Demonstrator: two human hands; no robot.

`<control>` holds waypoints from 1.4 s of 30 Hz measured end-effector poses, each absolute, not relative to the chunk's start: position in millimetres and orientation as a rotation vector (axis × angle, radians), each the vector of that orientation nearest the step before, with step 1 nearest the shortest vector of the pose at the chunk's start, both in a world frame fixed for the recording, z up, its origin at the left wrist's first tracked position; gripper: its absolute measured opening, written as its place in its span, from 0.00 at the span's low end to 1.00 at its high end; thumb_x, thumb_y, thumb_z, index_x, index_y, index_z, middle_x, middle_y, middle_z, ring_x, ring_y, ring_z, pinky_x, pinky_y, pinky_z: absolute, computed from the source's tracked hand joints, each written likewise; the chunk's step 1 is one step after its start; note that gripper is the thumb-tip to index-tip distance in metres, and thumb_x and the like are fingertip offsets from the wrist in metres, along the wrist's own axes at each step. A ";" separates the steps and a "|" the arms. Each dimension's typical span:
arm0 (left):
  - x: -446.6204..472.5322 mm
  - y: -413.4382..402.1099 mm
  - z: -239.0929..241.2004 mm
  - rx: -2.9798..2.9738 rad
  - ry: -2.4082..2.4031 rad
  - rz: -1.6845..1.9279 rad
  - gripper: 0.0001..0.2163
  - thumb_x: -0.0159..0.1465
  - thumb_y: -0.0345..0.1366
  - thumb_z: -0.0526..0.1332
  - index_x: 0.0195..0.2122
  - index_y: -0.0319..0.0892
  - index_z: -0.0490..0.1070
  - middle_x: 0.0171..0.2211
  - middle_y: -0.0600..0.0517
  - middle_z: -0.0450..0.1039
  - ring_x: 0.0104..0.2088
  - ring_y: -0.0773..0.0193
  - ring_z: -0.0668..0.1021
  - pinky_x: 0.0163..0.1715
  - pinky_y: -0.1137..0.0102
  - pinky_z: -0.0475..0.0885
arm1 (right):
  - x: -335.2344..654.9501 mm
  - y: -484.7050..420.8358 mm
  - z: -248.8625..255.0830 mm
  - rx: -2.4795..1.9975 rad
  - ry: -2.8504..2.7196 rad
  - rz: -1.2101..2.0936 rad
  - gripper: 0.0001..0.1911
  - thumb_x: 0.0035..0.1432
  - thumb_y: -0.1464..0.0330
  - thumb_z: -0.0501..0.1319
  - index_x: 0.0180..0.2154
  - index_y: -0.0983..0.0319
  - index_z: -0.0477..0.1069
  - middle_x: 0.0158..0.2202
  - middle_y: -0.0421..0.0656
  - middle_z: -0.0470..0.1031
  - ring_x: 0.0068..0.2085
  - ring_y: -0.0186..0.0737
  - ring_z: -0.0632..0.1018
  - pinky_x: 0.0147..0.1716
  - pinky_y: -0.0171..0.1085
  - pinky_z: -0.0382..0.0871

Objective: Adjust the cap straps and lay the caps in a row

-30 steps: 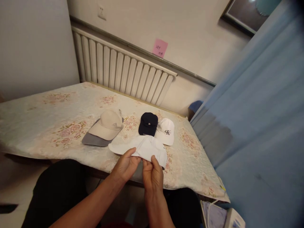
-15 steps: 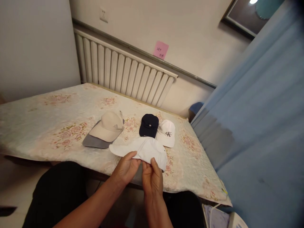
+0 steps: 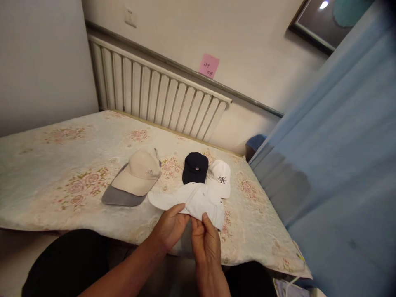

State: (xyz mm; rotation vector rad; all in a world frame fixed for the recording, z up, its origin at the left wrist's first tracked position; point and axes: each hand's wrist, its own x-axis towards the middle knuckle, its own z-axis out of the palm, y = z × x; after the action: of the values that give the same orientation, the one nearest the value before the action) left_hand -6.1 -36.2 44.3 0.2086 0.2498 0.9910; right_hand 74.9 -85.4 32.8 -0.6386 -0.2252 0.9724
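Observation:
Between my two hands is a white baseball cap [image 3: 198, 200], held sideways above the bed's front edge with its brim to the left. My left hand [image 3: 172, 225] pinches its lower edge near the brim, thumb on top. Just to the right, my right hand [image 3: 206, 241] grips the same edge with thumb above and fingers beneath. Behind the held cap lie a black cap [image 3: 195, 168] and another white cap [image 3: 222, 177] with black "CK"-like letters. To the left, a beige cap [image 3: 137, 172] rests on a grey cap [image 3: 123, 196], which is mostly covered.
A flowered cover [image 3: 77, 156] spreads over the bed. A white radiator [image 3: 154, 88] runs along the wall behind, below a pink note [image 3: 209, 66]. On the right hangs a blue curtain [image 3: 334, 144]. My dark-clad knees are below the front edge.
The view has shifted slightly, so the caps and bed appear a little lower. Both hands keep their hold on the white cap, which appears slightly farther right and lower.

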 end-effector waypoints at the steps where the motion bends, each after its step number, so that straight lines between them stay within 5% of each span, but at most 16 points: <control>1: -6.8 -32.0 42.9 0.217 0.235 0.985 0.24 0.60 0.21 0.55 0.57 0.43 0.67 0.46 0.48 0.78 0.49 0.56 0.78 0.53 0.64 0.69 | 74.6 -82.1 32.5 -0.641 -0.226 0.973 0.35 0.51 0.75 0.65 0.60 0.57 0.59 0.54 0.47 0.73 0.54 0.45 0.75 0.57 0.53 0.65; 25: -53.0 30.9 -0.1 0.285 -0.007 0.880 0.24 0.65 0.24 0.51 0.62 0.45 0.60 0.52 0.47 0.74 0.57 0.57 0.70 0.59 0.59 0.60 | 37.7 -29.9 18.9 -0.687 -0.189 0.971 0.39 0.47 0.78 0.66 0.60 0.57 0.58 0.57 0.45 0.71 0.54 0.46 0.75 0.58 0.52 0.64; 33: -56.4 40.8 -20.0 0.319 -0.158 0.857 0.25 0.66 0.27 0.48 0.65 0.40 0.53 0.56 0.46 0.70 0.61 0.56 0.66 0.64 0.56 0.47 | 33.5 -29.4 11.4 -0.711 -0.174 1.017 0.34 0.48 0.77 0.67 0.57 0.60 0.62 0.51 0.46 0.76 0.52 0.44 0.76 0.58 0.50 0.65; 42: -57.2 45.0 -36.2 0.323 -0.244 0.810 0.26 0.66 0.27 0.48 0.66 0.41 0.50 0.58 0.46 0.68 0.60 0.56 0.67 0.64 0.56 0.47 | 38.5 -31.6 7.2 -0.697 -0.053 1.035 0.36 0.47 0.80 0.65 0.57 0.59 0.62 0.49 0.45 0.77 0.52 0.44 0.76 0.56 0.48 0.68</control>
State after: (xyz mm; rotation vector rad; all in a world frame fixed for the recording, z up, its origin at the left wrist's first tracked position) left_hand -57.2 45.0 -36.2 0.3231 -0.2443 0.8101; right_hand 38.5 -31.6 7.2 -0.6970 -0.0533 1.0351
